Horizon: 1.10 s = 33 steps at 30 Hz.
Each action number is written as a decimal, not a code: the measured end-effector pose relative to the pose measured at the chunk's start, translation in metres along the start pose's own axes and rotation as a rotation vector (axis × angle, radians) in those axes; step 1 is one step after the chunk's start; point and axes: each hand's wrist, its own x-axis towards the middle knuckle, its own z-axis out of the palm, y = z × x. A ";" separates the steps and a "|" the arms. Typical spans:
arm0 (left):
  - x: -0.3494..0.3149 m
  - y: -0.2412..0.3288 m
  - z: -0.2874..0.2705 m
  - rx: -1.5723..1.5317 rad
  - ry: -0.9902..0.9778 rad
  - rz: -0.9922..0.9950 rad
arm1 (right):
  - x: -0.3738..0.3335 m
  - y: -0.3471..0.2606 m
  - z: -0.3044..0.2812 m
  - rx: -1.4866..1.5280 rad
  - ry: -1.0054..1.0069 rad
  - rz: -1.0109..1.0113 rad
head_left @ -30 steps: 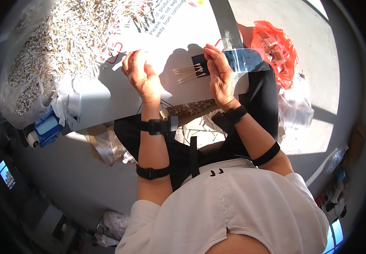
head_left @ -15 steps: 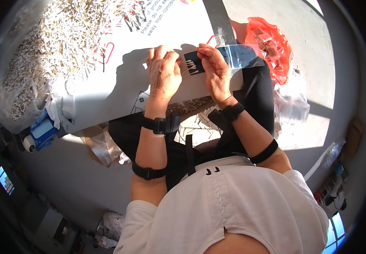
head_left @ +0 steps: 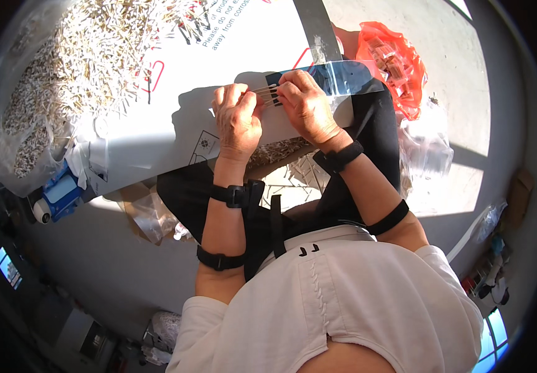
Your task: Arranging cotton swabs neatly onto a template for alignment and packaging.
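Observation:
A small bunch of cotton swabs point(head_left: 268, 94) lies level between my two hands, over the white printed surface point(head_left: 156, 137). My left hand point(head_left: 238, 118) is closed round the left ends of their sticks. The fingers of my right hand point(head_left: 309, 112) are curled in a pinch on the right ends, hiding the tips there. Beneath and beyond the right hand lies a flat clear plastic bag point(head_left: 350, 76), which reaches past the right edge of the surface. A dark patch shows under the swabs; whether it is shadow or a dark sheet, I cannot tell.
A big heap of loose cotton swabs point(head_left: 100, 56) in clear plastic fills the far left. A blue-and-white pack point(head_left: 63, 196) sits by the surface's left corner. At the right is a red plastic bag point(head_left: 396, 81) of small packs. More swabs point(head_left: 296, 177) lie below, between my legs.
My right hand has moved slightly left and down, its fingers now pinching the swabs' right ends, which were uncovered before. My left hand has shifted down a little.

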 end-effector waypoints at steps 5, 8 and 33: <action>-0.003 -0.002 0.003 -0.005 -0.009 0.026 | -0.002 0.000 -0.003 -0.034 -0.026 -0.084; -0.004 -0.004 0.005 -0.025 0.023 0.036 | -0.002 -0.001 -0.004 -0.028 -0.031 -0.072; -0.002 0.005 0.028 -0.767 0.401 -0.195 | 0.002 -0.012 0.009 0.653 0.156 0.337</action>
